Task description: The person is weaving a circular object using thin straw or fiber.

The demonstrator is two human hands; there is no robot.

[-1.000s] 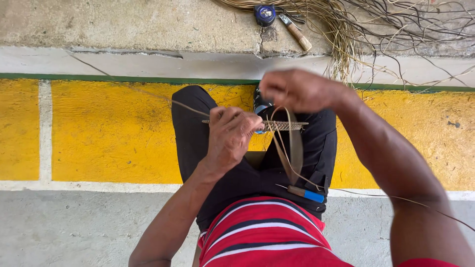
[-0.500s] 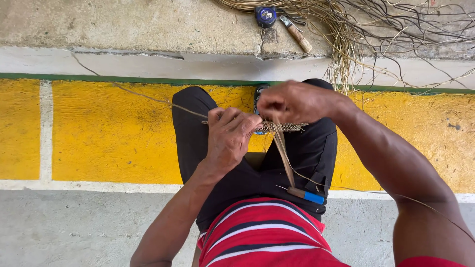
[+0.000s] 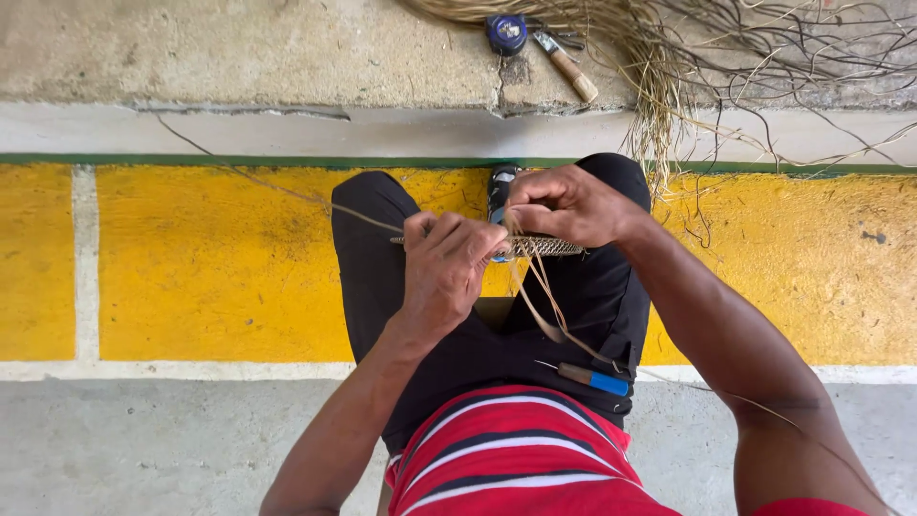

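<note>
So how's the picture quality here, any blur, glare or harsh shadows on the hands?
Head view: soft, even daylight, no glare or hard shadows. The left hand and right hand look sharp, as does the woven strip they pinch. The floor lines bow slightly, a sign of wide-angle distortion.

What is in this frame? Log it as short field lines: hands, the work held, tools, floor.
left hand: fingers pinched on the woven strip
right hand: grips the woven strip from above
loose strands: hang from the strip over the lap
blue-handled tool: lies on the right thigh
fibre bundle: on the concrete ledge
wooden-handled tool: beside the bundle
floor: yellow painted band
</note>
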